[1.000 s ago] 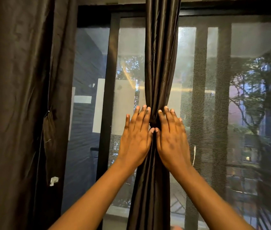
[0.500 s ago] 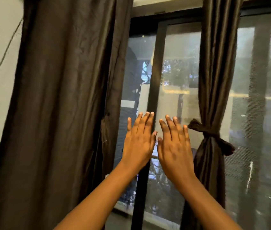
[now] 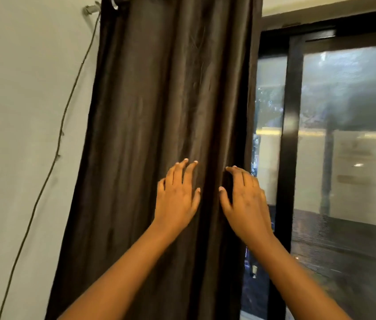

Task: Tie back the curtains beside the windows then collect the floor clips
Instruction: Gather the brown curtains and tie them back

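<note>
Curtain (image 3: 159, 135): dark brown, slightly glossy cloth, hanging loose and full length in soft vertical folds. It fills the middle of the view, between the wall on the left and the window on the right. No tie shows around it.
Curtain top: metal eyelets (image 3: 115, 1) show at the upper edge, beside a pale rod end (image 3: 91, 9) fixed to the wall.
Left hand (image 3: 177, 197): raised in front of the curtain at about mid-height, back of the hand toward the viewer. Fingers are spread and nearly straight, tips up against the cloth. It grips nothing; whether the palm presses the fabric cannot be told.
Right hand (image 3: 245, 202): just right of the left hand, apart from it by a dark fold. Fingers lightly bent, fingertips at the curtain's right-hand folds, thumb pointing toward the gap. It holds nothing that can be seen; contact with the cloth cannot be told for certain.
Forearms: both bare, rising from the near bottom edge toward the curtain.
Wall (image 3: 21, 112): plain pale surface on the left.
Cable (image 3: 51, 162): thin dark line running down the wall, left of the curtain.
Window (image 3: 344, 146): on the right, dark frame with an upright bar just beside the curtain's edge; blurred outdoor shapes behind mesh.
Floor clips: none in view.
</note>
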